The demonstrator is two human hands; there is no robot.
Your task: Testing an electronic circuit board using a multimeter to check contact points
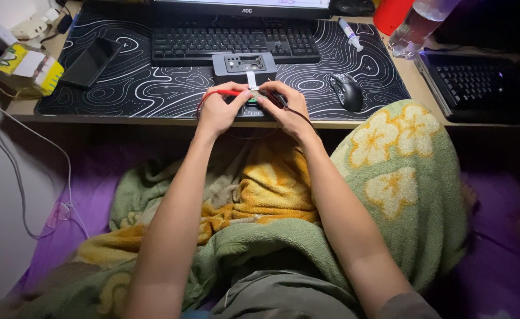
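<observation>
— Hands together just in front of the keyboard (235,44): left hand (217,111) pinching a red probe (229,93), right hand (287,112) gripping a black probe (277,97) over a small green board (253,100).

— Risk? Tips could slip and bridge contacts; the grey box (245,64) crowds them.

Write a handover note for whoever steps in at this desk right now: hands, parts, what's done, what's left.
Left hand: pinches the red probe at the desk edge.
Right hand: holds the black probe; its lead runs back over the wrist.
Both tips meet on a small green board, mostly hidden by fingers.
Grey metal case with a white ribbon lies just behind, open side up, on the desk mat.
Done: case opened. Left: cannot tell from here.
</observation>
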